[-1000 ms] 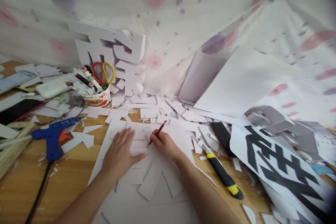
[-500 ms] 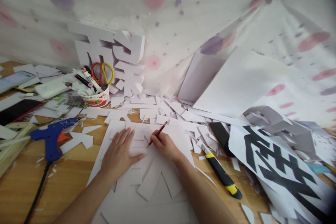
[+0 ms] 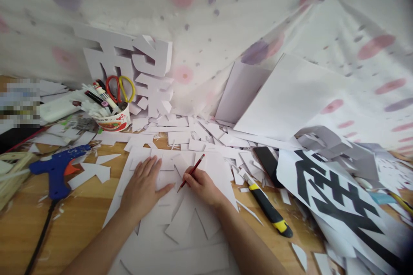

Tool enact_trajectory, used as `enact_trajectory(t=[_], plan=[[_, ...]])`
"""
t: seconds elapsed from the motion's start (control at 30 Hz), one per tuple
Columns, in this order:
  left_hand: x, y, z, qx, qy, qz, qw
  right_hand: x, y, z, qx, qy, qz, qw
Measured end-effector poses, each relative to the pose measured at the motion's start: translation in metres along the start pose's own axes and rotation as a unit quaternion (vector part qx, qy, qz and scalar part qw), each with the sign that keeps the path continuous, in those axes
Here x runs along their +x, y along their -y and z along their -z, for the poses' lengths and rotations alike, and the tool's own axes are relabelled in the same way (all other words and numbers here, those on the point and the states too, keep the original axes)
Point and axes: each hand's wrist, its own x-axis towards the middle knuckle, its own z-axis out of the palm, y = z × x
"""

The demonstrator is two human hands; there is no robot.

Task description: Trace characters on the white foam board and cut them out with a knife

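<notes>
Flat white cut pieces (image 3: 178, 228) lie on a large white sheet (image 3: 200, 260) in the middle of the wooden table. My left hand (image 3: 142, 187) rests on the pieces at the sheet's left side, fingers spread, holding nothing. Closed round a dark red pencil (image 3: 191, 173), my right hand (image 3: 200, 184) sits just to the right of it. The pencil's tip points down at the white pieces between my two hands, and its red end sticks up past my fingers.
A blue glue gun (image 3: 58, 172) lies left, below a cup (image 3: 114, 122) of pens and scissors. Right are a black-yellow cutter (image 3: 269, 208), a dark phone (image 3: 267, 164) and a black-lettered sheet (image 3: 335, 197). White scraps and a large character (image 3: 151, 58) stand behind.
The pencil tip has moved slightly down and left, towards my left thumb. My left hand stays pressed on the pieces. The whole view has shifted a little.
</notes>
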Motion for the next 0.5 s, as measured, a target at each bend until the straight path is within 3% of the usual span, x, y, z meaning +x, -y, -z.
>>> enact_trajectory(t=[0.5], plan=[[0.0007,0.0001,0.0006,-0.004,-0.005,0.006,1.000,0.0020,0.0008,-0.0008,-0.035,-0.012,0.000,0.999]])
